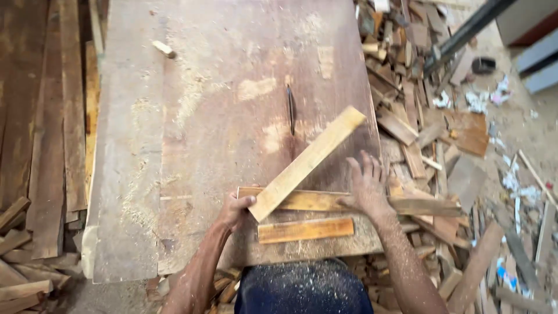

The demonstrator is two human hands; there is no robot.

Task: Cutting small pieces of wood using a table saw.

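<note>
Now, step: lining up stock near saw blade [290, 109].
L hand [235, 210]: grip clamped on pale slat [308, 163] low end, near worktop [192, 128] front edge.
R hand [366, 186]: fingers apart, flat on long strip [325, 201].
Short strip [306, 229]: loose at front edge.
Next move, likely: needs slat squared to blade, fingers well off it.

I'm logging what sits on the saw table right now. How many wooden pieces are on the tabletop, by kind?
Long pale strip, held by the left hand: 1
Long brown strip under the right hand: 1
Short orange-brown strip: 1
Small offcut at the far end: 1
Total: 4
</note>
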